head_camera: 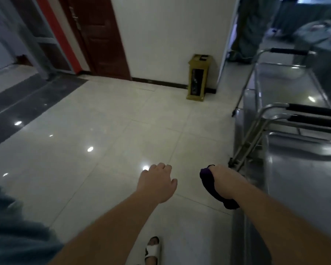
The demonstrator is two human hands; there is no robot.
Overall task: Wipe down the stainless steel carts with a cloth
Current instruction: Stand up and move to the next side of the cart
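1. Stainless steel carts stood along the right edge of the floor (pixel 122 115): the nearest cart (pixel 298 188) by my right arm, a further cart (pixel 287 83) beyond it, black-gripped handles (pixel 313 109) between the two.
2. Purple cloth (pixel 212 186): bunched under my right hand (pixel 225 180), which was clamped on it, just beside the near cart's left edge; whether cloth met steel there, I could not tell.
3. Left hand (pixel 157 182): empty, fingers loosely curled, hanging over the floor tiles, apart from the right hand and well clear of both carts.
4. Gold bin (pixel 198 77): against the far wall, well apart from the work.
5. White sandal (pixel 152 249): at the floor's near edge, below my arms.
6. Progress, as I judged it: no wet streaks or wiped bands showed on either tray, so nothing proved any surface done. Both cart tops, rails and handles appeared left to wipe.
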